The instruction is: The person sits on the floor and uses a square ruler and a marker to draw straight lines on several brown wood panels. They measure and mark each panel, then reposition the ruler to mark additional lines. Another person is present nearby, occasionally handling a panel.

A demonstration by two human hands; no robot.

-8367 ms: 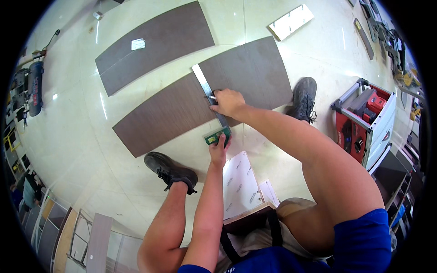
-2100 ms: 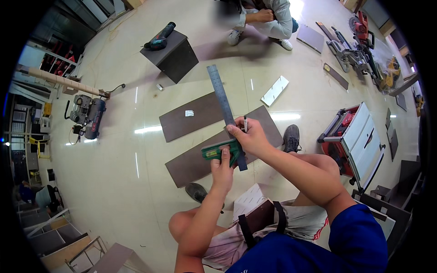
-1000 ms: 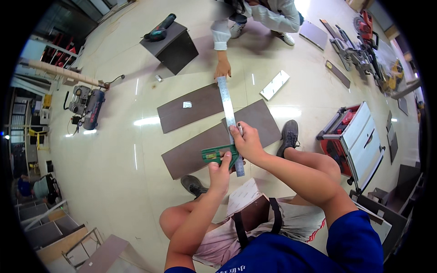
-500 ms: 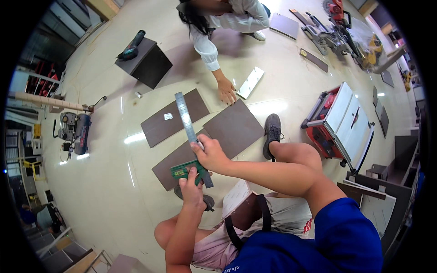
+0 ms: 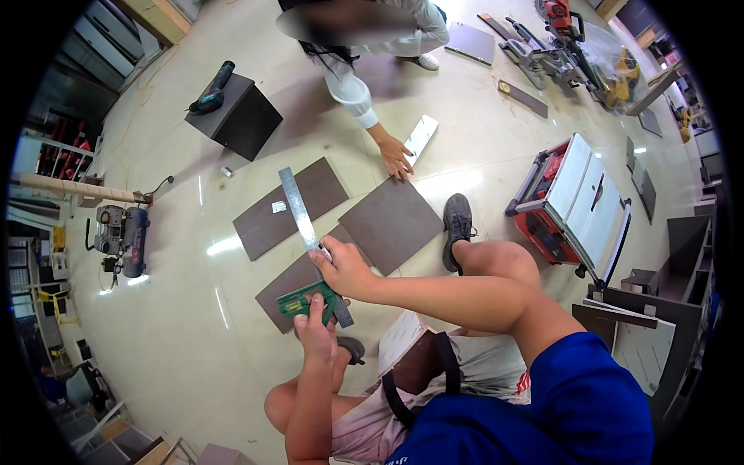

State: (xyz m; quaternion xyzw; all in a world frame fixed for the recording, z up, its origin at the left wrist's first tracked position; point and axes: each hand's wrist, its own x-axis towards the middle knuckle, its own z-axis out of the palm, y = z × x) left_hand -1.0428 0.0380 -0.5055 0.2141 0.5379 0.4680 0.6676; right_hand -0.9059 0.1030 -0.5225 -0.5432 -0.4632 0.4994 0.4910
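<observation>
I hold a combination square with both hands above the floor. My left hand (image 5: 316, 335) is closed round its green head (image 5: 294, 302), thumb on top. My right hand (image 5: 346, 270) grips the steel blade (image 5: 297, 208), which points away from me. A small dark tip shows by the right fingers, too small to name. Below lie flat brown boards: one at the far left (image 5: 322, 186), one at the right (image 5: 394, 225), and one nearer me (image 5: 283, 287), partly hidden by the square and my hands. Another person's hand (image 5: 395, 157) reaches to the right board's far corner.
A narrow white strip (image 5: 422, 138) lies by that person's hand. Beyond, a cordless drill (image 5: 213, 97) rests on a dark box (image 5: 252, 124). A table saw (image 5: 581, 198) stands right, a mitre saw (image 5: 562, 46) farther back, a compressor (image 5: 122, 236) left. My shoe (image 5: 457, 225) is beside the right board.
The right board has turned slightly, with the other person's hand now at its corner. My hands still hold the square, shifted slightly left and down in view. The whole view has moved a little.
</observation>
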